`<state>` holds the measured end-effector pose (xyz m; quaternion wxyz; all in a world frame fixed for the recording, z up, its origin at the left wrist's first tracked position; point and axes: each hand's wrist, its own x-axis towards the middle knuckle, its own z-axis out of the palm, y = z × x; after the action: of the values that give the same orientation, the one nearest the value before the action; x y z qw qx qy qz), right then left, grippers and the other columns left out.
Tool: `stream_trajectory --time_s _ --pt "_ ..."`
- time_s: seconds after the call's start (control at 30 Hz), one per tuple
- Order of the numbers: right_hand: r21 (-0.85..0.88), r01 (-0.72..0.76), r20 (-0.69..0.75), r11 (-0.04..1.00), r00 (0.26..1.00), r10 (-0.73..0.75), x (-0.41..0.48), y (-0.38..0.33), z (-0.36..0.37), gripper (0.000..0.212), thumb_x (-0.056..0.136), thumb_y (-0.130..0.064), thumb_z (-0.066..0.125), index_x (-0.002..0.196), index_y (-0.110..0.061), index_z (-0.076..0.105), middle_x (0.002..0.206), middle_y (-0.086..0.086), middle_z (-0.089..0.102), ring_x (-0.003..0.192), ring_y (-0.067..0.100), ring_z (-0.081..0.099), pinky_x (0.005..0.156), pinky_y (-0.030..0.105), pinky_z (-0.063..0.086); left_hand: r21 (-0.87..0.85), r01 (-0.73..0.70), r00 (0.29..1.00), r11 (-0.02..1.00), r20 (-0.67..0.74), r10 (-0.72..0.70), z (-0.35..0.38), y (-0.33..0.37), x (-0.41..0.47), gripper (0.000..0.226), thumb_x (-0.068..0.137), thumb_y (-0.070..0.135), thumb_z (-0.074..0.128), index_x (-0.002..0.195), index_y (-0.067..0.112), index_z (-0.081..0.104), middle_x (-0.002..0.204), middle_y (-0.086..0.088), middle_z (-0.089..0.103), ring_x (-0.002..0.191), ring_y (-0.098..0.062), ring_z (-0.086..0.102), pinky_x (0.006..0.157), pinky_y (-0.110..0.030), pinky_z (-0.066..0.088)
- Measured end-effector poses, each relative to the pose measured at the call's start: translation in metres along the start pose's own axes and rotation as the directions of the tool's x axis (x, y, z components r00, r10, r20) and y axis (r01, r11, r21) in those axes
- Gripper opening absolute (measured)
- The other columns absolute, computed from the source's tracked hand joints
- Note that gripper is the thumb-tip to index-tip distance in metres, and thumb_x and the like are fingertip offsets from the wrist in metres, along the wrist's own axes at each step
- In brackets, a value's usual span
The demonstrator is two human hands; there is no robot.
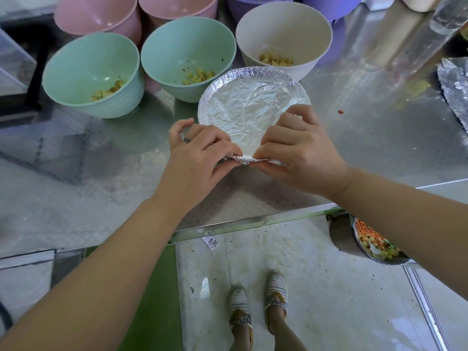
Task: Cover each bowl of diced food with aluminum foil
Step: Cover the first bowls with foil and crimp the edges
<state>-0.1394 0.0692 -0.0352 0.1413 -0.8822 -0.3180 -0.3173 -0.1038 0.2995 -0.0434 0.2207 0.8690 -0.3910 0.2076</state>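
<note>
A bowl topped with crinkled aluminum foil (249, 105) stands on the steel counter in front of me. My left hand (200, 153) and my right hand (298, 150) both pinch the foil's near edge against the bowl's rim. Behind it stand uncovered bowls holding diced yellow food: a left green bowl (83, 59), a middle green bowl (177, 41) and a cream bowl (291, 26).
Pink bowls (101, 13) and purple bowls (329, 6) are stacked at the back. A loose foil sheet (453, 89) lies at the right edge. A metal bowl of mixed diced vegetables (372, 244) sits below the counter's front edge (253, 220) on the right.
</note>
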Motion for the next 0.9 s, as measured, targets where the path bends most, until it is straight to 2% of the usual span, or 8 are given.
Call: stream_trajectory --time_s 0.17,0.27,0.43,0.53,0.6,0.73,0.9 --pt "0.036 -0.038 0.016 0.999 0.999 0.037 -0.001 0.001 -0.001 0.028 0.099 -0.03 0.066 0.076 -0.014 0.072 0.076 0.001 0.063 0.07 0.026 0.056 0.085 0.042 0.04 0.03 -0.013 1.0 0.999 -0.017 0.014 0.004 0.0 0.001 0.013 0.095 0.033 0.072 0.093 0.02 0.072 0.096 0.005 0.065 0.09 -0.019 0.062 0.108 -0.05 0.03" --pt "0.034 -0.05 0.005 0.998 0.999 0.05 0.0 -0.002 0.0 0.031 0.1 -0.031 0.063 0.075 -0.015 0.072 0.074 0.001 0.062 0.07 0.026 0.056 0.087 0.04 0.038 0.029 0.023 1.0 0.999 -0.022 -0.022 0.007 0.002 -0.001 0.016 0.092 0.035 0.074 0.094 0.021 0.067 0.099 0.004 0.062 0.095 -0.018 0.057 0.107 -0.051 0.03" --pt "-0.003 -0.121 -0.011 0.993 0.993 0.121 -0.001 -0.01 0.003 0.027 0.096 -0.035 0.07 0.076 -0.017 0.073 0.075 -0.001 0.063 0.071 0.024 0.055 0.088 0.041 0.039 0.019 0.101 0.995 0.995 0.006 -0.101 0.008 0.008 -0.002 0.021 0.09 0.041 0.074 0.094 0.021 0.069 0.103 0.002 0.061 0.1 -0.02 0.054 0.104 -0.052 0.03" --pt "-0.006 -0.109 0.07 0.994 0.992 0.109 -0.002 -0.008 -0.009 0.033 0.094 -0.051 0.066 0.091 -0.02 0.078 0.084 -0.003 0.067 0.078 0.025 0.058 0.092 0.043 0.04 0.001 0.118 0.992 0.993 0.035 -0.118 0.001 0.012 -0.006 0.033 0.088 0.051 0.071 0.106 0.024 0.066 0.114 0.001 0.06 0.109 -0.024 0.053 0.106 -0.053 0.026" --pt "0.006 -0.1 0.143 0.995 0.985 0.098 -0.007 0.002 -0.024 0.038 0.09 -0.054 0.069 0.104 -0.019 0.077 0.093 -0.002 0.069 0.085 0.026 0.059 0.093 0.042 0.038 -0.022 0.099 0.995 0.995 0.022 -0.098 -0.003 0.019 -0.006 0.035 0.088 0.05 0.07 0.111 0.024 0.066 0.115 0.0 0.061 0.11 -0.026 0.054 0.106 -0.054 0.026" --pt "0.048 -0.097 0.243 0.994 0.967 0.082 -0.015 0.02 -0.042 0.029 0.092 -0.042 0.068 0.108 -0.02 0.077 0.101 0.0 0.07 0.091 0.028 0.059 0.091 0.041 0.038 -0.058 0.096 0.995 0.994 -0.01 -0.097 -0.001 0.034 0.005 0.023 0.093 0.042 0.068 0.102 0.022 0.075 0.105 0.002 0.065 0.101 -0.022 0.058 0.105 -0.055 0.03" --pt "0.076 -0.071 0.211 0.995 0.976 0.054 -0.01 0.022 -0.036 0.014 0.094 -0.03 0.07 0.092 -0.02 0.079 0.091 -0.003 0.07 0.086 0.029 0.061 0.091 0.029 0.03 -0.101 0.113 0.993 0.988 -0.007 -0.114 0.003 0.034 0.003 0.016 0.096 0.035 0.067 0.091 0.022 0.076 0.092 0.007 0.066 0.09 -0.018 0.062 0.106 -0.053 0.03"
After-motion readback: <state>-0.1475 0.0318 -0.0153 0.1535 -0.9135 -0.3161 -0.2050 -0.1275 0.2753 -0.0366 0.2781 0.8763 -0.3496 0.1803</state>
